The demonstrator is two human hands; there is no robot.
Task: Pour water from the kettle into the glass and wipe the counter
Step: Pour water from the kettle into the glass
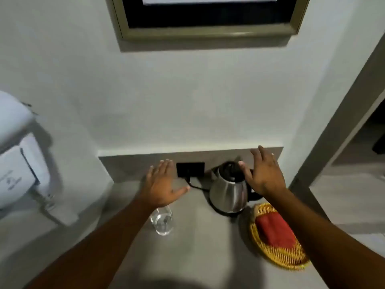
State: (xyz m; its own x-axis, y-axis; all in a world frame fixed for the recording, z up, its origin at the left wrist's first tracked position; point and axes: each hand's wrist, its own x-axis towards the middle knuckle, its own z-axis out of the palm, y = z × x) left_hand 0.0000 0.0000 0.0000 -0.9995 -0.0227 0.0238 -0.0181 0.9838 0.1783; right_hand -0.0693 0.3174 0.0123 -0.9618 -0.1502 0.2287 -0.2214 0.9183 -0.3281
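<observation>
Kettle [228, 191] (steel, black lid) upright on counter [198, 243]. Glass [162, 223] left of kettle, apart. Right hand [263, 174] spread beside kettle's handle; left hand [163, 184] spread above glass, holding nothing.

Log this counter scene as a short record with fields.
kettle: steel kettle upright on its base, lid on, cord to wall socket
glass: clear glass upright on counter, left of kettle
basket: wicker basket holding red cloth, right of kettle
left hand: open, above glass
right hand: open, by kettle top
</observation>
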